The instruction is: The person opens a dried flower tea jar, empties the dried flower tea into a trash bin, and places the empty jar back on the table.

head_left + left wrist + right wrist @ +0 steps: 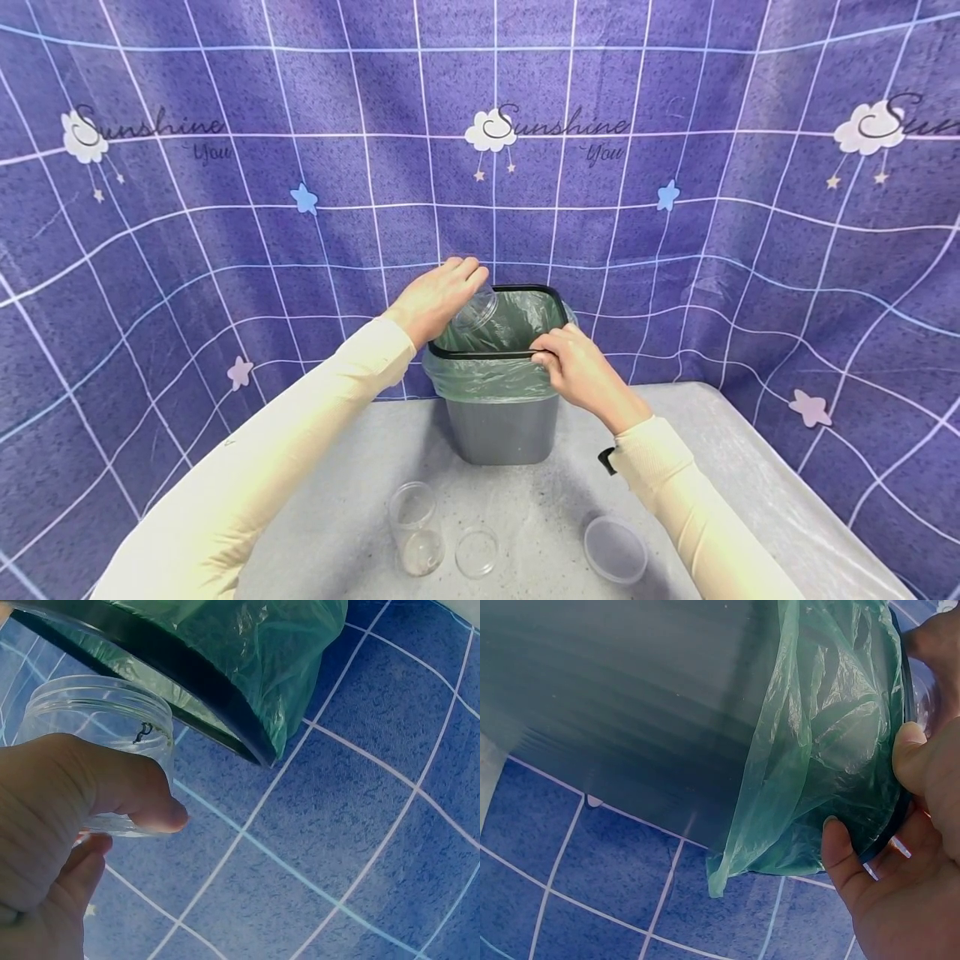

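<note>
My left hand (442, 296) holds a clear plastic jar (476, 312) over the mouth of a grey bin (504, 429). In the left wrist view, thumb and fingers wrap the jar (97, 712); a small dark squiggle shows at its wall, in it or through it, I cannot tell. A green bag (487, 383) lines the bin and folds down over the outside, below a black rim (487, 356). My right hand (581, 367) grips that rim at its near right side. The right wrist view shows its thumb and fingers on rim and bag (832, 712).
On the grey-covered table (345, 467), in front of the bin, are a clear jar (422, 552), a clear round lid (477, 552) and a translucent round lid or shallow dish (615, 550). A purple gridded curtain (375, 167) hangs close behind the bin.
</note>
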`<state>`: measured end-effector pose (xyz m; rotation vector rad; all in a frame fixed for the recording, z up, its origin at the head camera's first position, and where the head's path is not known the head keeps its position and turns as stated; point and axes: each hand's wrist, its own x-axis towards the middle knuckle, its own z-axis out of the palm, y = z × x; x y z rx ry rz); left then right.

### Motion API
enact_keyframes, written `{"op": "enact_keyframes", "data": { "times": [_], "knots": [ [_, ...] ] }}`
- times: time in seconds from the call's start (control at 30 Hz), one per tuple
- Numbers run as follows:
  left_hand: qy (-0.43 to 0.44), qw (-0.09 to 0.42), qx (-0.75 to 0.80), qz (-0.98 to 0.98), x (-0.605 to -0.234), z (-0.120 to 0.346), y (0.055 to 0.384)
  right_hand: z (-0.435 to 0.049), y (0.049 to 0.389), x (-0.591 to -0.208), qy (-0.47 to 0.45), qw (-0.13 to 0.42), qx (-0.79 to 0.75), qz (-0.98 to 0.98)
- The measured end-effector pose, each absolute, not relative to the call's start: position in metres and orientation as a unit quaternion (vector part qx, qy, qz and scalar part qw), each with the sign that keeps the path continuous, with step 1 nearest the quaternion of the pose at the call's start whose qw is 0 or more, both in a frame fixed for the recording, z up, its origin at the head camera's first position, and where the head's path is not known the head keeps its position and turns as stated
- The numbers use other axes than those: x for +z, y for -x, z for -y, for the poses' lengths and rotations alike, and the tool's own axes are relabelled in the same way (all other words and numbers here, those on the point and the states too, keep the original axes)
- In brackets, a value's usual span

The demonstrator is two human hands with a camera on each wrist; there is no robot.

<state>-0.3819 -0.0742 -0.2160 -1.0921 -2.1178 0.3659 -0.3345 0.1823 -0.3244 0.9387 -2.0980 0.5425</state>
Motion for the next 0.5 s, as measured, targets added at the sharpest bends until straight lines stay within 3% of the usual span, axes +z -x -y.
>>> {"op": "enact_keyframes", "data": {
  "times": [0.5],
  "knots": [
    [0.429,0.342,0.262,0.794,-0.211,0.055,0.375,-0.183,0.334,-0.323,-0.361,0.364,0.213,0.832]
  ]
}}
